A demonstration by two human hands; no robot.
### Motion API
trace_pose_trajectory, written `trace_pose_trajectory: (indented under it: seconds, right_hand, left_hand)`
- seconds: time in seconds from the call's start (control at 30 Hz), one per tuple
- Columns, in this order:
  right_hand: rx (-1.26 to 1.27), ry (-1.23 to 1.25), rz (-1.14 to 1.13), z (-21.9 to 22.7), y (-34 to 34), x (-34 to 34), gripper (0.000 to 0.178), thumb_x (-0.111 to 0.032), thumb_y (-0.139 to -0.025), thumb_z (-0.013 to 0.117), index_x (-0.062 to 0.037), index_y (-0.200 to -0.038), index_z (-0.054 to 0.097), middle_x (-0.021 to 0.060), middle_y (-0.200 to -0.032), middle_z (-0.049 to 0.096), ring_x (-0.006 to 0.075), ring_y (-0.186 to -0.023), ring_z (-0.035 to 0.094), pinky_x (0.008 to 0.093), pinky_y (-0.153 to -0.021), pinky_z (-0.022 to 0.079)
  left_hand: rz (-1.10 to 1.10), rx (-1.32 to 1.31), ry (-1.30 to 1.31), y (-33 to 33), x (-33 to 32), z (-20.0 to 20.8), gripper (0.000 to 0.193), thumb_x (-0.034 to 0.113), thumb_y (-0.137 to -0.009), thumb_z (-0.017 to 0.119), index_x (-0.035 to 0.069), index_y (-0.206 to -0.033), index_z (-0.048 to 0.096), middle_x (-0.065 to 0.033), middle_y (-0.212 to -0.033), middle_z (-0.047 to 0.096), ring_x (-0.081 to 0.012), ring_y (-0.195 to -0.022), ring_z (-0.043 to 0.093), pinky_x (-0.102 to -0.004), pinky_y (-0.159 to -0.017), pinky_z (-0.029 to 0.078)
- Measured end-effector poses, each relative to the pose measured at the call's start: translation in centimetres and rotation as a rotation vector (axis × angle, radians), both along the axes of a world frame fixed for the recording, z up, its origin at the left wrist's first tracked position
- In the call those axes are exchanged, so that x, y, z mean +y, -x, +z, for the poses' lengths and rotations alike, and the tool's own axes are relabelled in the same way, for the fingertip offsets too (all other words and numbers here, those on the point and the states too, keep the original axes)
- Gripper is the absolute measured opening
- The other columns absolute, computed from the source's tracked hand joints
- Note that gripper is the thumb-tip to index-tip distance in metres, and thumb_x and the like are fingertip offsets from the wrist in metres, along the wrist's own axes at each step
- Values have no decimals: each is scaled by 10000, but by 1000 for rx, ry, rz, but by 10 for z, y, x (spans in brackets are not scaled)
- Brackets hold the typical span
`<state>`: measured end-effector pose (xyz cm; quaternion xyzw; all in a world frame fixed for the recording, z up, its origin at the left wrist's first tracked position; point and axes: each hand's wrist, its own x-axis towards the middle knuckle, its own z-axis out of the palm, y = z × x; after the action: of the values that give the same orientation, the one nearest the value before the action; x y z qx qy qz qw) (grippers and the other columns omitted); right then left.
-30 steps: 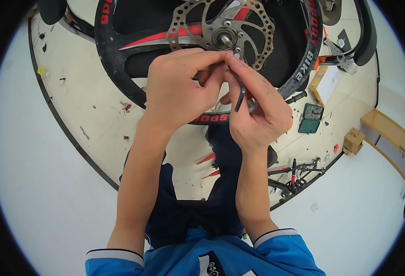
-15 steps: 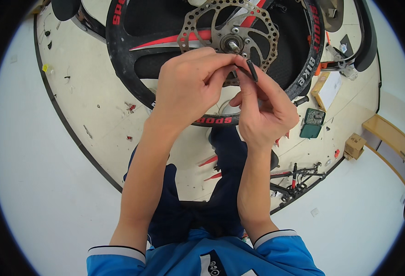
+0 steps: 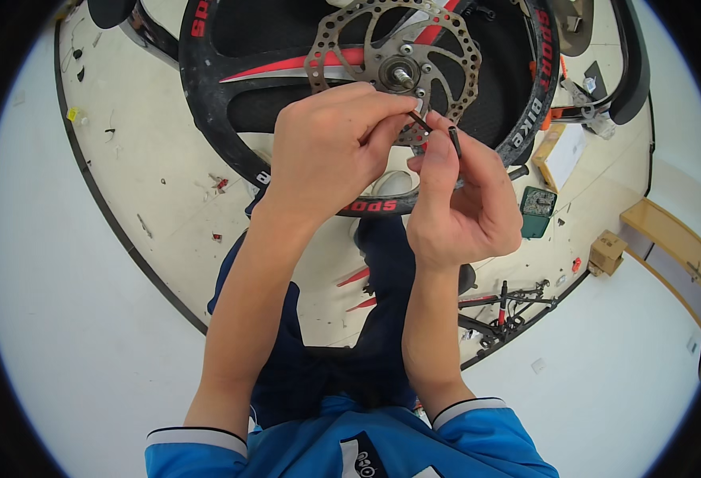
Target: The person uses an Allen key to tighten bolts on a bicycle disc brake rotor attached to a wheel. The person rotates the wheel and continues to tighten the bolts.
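A bicycle wheel [image 3: 223, 119] with black, red and white spokes lies flat in front of me, its perforated disc brake rotor [image 3: 320, 56] and axle [image 3: 403, 77] facing up. Over the rotor's near edge, my left hand [image 3: 330, 143] pinches a thin black rod [image 3: 419, 120] between thumb and forefinger. Close beside it, my right hand [image 3: 466, 199] is closed with a short black piece [image 3: 455, 142] between its fingertips. Whether the rod and the short piece are joined, I cannot tell. The rod's far end meets the right fingertips.
The wheel rests on a black seat with armrests [image 3: 633, 95] on both sides. On the floor at right lie an open green case [image 3: 538, 211], a cardboard box [image 3: 607, 252] and a bicycle frame [image 3: 503, 311]. Small red and dark parts [image 3: 219, 183] are scattered at left.
My right hand has lowered slightly and turned, drawing its fingertips a little away from the left ones. More of the thin rod shows between them. My left hand has hardly moved.
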<state>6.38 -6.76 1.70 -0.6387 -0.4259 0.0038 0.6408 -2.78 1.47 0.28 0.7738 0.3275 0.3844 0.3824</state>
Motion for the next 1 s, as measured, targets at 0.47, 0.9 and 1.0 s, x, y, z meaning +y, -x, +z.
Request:
trace_pose_trajectory:
  seconds: [0.47,0.9,1.0]
  right_hand:
    - [-100,63,31,4,6,-6,63,119,-898,595,127,-893,658,200,-857,713,183,-682,704,261,-654,564]
    - [100,320,22,-1,-19,-4,82,-12,-864,718,38,-928,713,111,-777,698,161,-612,638,270,-574,490]
    - [113,474,102,-7,-22,-6,96,-65,-886,712,27,-916,706,99,-743,678,150,-572,612,272,-548,471]
  left_hand:
    - [-13,17,-4,-1,-1,-1,229,-1,-767,768,64,-986,787,-18,-579,503,-102,-519,441,-262,-491,357]
    - [-317,334,263,1,-13,10,122,115,-712,744,54,-817,757,-102,-619,635,-276,-577,628,-379,-570,499]
    - [-382,501,375,-1,-14,13,108,111,-699,689,15,-732,725,-170,-632,652,-361,-636,653,-430,-642,529]
